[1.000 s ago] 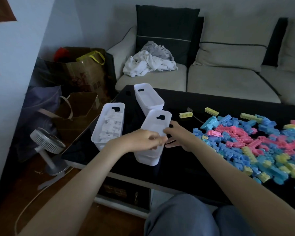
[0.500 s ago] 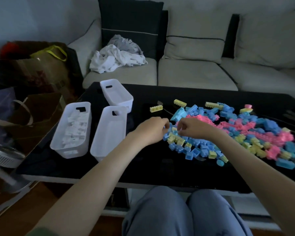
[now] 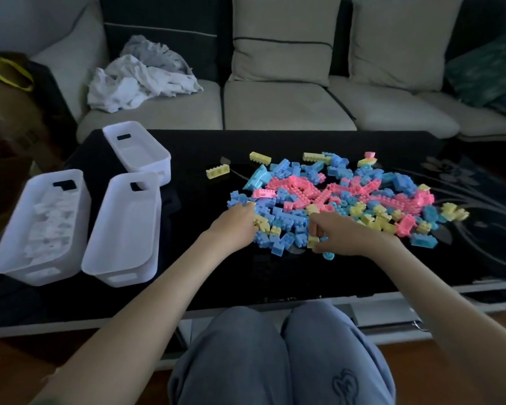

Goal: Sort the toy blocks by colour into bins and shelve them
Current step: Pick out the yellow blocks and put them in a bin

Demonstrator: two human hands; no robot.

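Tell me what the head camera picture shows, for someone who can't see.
A person's left hand and right hand reach into a heap of pink, blue and yellow toy blocks on a black table; the right pinches a yellow block. Three white bins stand left, one holding white blocks.

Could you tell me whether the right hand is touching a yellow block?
Touching: the head view shows the right hand pinching a yellow block.

Reach shifts to the blocks (image 3: 333,197)
Left hand (image 3: 237,222) and right hand (image 3: 338,233) quit the middle bin (image 3: 123,229); the right hand pinches a yellow block (image 3: 313,241).
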